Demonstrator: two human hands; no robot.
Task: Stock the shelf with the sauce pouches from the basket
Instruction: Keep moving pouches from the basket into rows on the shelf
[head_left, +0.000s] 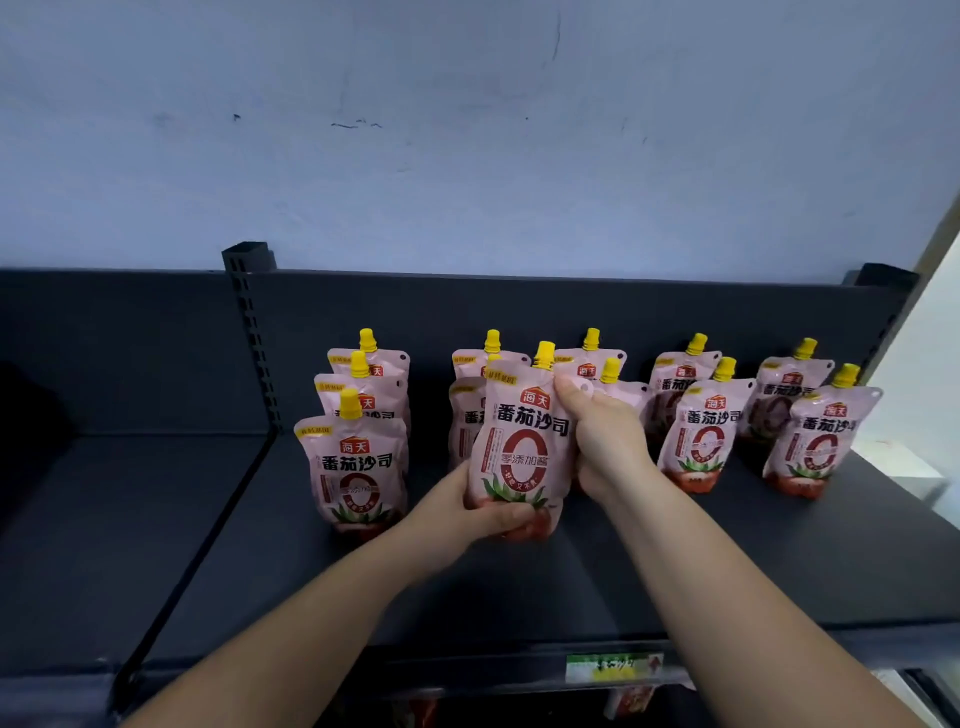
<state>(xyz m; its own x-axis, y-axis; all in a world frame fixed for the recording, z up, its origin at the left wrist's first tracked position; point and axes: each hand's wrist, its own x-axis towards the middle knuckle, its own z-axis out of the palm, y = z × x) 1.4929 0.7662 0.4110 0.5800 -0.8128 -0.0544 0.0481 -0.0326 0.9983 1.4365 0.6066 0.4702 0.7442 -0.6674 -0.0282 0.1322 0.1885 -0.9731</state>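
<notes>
A pink sauce pouch (519, 441) with a yellow cap stands upright at the middle of the dark shelf (571, 571), in front of a row of like pouches. My left hand (483, 512) grips its bottom edge. My right hand (605, 441) clasps its upper right side near the cap. Several more pouches stand in rows: one row at the left (358, 467), one just right of my hand (701, 441) and one at the far right (810, 441). The basket is not in view.
A slotted upright post (252, 332) divides this shelf from a bare dark shelf bay (104, 519) on the left. A pale blue wall (467, 130) rises behind. A price label (613, 667) sits on the shelf's front edge, with red packaging below it.
</notes>
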